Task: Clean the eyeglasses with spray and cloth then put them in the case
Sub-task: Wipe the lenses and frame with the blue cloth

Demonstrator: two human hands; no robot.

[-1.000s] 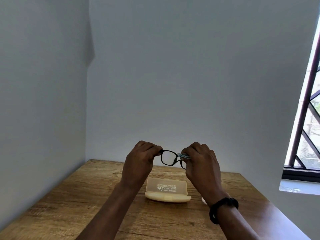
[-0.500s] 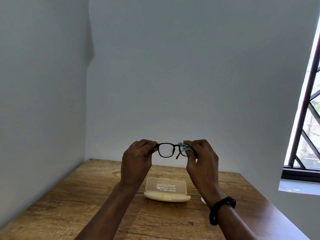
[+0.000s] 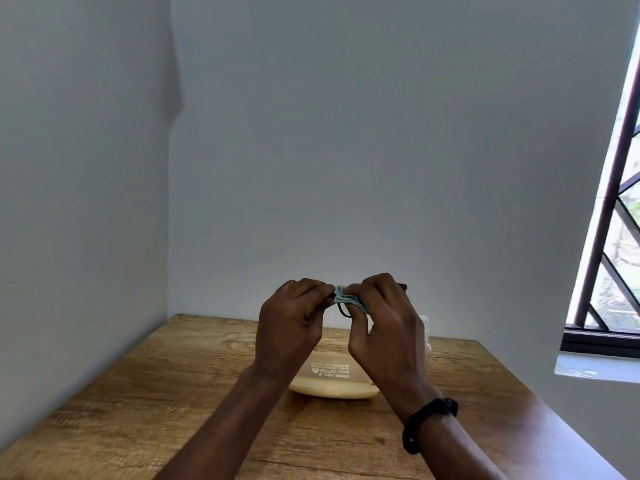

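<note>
My left hand [image 3: 294, 323] and my right hand [image 3: 384, 320] are raised close together above the table, both gripping the black eyeglasses [image 3: 343, 311]. Only a bit of dark frame shows below the fingers, and a temple tip pokes out to the right of my right hand. A light blue cloth [image 3: 346, 299] is bunched between my right fingers and pressed on the glasses. Below the hands, the cream case [image 3: 332, 381] lies open on the wooden table [image 3: 138, 393], its lid standing up with printed text. A pale spray bottle [image 3: 425, 336] is mostly hidden behind my right hand.
The table sits in a corner, with grey walls at the left and behind. A barred window [image 3: 609, 237] with a white sill is on the right. A black band [image 3: 429, 420] circles my right wrist.
The hands have drawn together. The cloth now covers the lens that showed between them, and most of the frame has disappeared behind the fingers.
</note>
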